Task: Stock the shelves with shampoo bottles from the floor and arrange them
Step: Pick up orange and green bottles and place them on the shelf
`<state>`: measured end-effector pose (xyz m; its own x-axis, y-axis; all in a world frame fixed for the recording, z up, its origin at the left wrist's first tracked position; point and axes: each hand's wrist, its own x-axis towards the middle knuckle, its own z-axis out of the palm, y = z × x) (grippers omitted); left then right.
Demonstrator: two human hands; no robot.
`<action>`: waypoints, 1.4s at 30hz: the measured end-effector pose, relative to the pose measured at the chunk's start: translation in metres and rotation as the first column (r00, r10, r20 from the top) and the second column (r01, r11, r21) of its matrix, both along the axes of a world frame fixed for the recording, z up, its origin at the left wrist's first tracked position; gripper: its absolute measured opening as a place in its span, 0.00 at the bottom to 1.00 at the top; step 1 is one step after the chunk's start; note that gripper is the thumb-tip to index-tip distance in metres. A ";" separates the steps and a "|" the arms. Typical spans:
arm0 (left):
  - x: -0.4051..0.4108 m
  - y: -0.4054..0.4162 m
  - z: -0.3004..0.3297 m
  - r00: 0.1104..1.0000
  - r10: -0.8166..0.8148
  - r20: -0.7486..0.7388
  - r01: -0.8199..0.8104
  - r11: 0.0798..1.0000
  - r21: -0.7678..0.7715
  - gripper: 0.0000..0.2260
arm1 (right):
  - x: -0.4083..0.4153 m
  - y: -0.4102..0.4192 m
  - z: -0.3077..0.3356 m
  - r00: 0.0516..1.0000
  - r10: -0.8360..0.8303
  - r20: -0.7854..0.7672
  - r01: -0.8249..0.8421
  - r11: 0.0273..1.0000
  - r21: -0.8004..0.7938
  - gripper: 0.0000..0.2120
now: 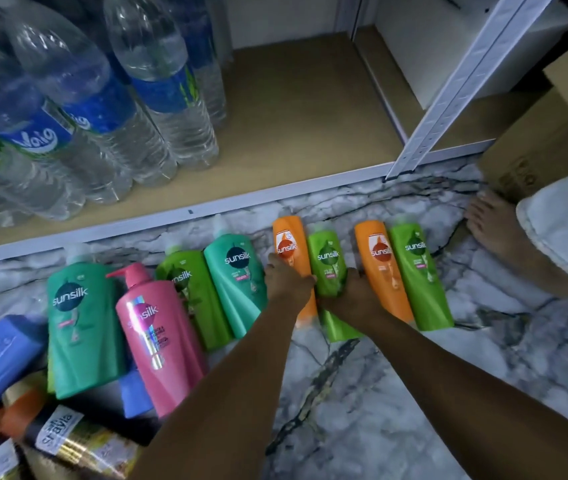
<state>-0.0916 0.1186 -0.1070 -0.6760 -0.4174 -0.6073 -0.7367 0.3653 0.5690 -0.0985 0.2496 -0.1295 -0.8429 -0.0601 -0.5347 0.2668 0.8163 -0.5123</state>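
Head view shows the pick-up step: left hand [287, 277] wraps an orange bottle [291, 251], right hand [352, 289] grips a green bottle [329, 261], which next need lifting onto the shelf [293, 133].

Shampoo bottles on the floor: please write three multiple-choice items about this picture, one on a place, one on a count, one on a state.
1. Where do the water bottles stand?
A. on the marble floor
B. on the shelf board
C. in the cardboard box

2. How many orange shampoo bottles lie in the row by the shelf?
A. one
B. two
C. four

3. What is the left hand doing?
A. resting on an orange bottle
B. holding a water bottle
C. hanging free above the shelf

Answers:
1 B, they stand on the tan shelf board, above the floor.
2 B, one orange bottle lies under the left hand, the other orange bottle beside the right hand.
3 A, its fingers lie across the orange bottle; the right hand is on a green bottle.
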 end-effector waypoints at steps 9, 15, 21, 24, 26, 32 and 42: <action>0.007 0.012 -0.003 0.999 0.048 0.010 -0.049 0.997 0.053 0.38 | -0.010 0.010 0.014 0.990 -0.125 0.063 0.136 0.966 -0.219 0.34; 0.024 0.009 0.003 0.970 0.152 -0.191 -0.111 0.972 0.209 0.32 | 0.000 0.011 0.033 0.994 -0.100 0.041 0.108 0.921 -0.375 0.16; 0.045 -0.015 0.026 0.934 0.209 -0.288 -0.099 0.930 0.353 0.33 | 0.020 0.002 0.056 0.989 -0.146 0.033 0.143 0.859 -0.492 0.23; 0.053 -0.032 0.046 0.925 0.222 -0.309 -0.090 0.916 0.390 0.32 | 0.027 -0.005 0.076 0.985 -0.174 0.021 0.160 0.849 -0.504 0.23; 0.057 -0.045 0.065 0.918 0.219 -0.332 -0.079 0.919 0.387 0.33 | 0.030 -0.012 0.094 0.985 -0.171 -0.004 0.146 0.851 -0.505 0.22; 0.084 -0.074 0.175 0.891 0.263 -0.371 -0.120 0.923 0.366 0.31 | 0.048 -0.041 0.190 0.987 -0.157 -0.045 0.108 0.834 -0.541 0.21; 0.134 -0.095 0.423 0.873 0.347 -0.343 -0.213 0.903 0.372 0.32 | 0.082 -0.066 0.438 0.990 -0.126 -0.066 0.069 0.832 -0.551 0.17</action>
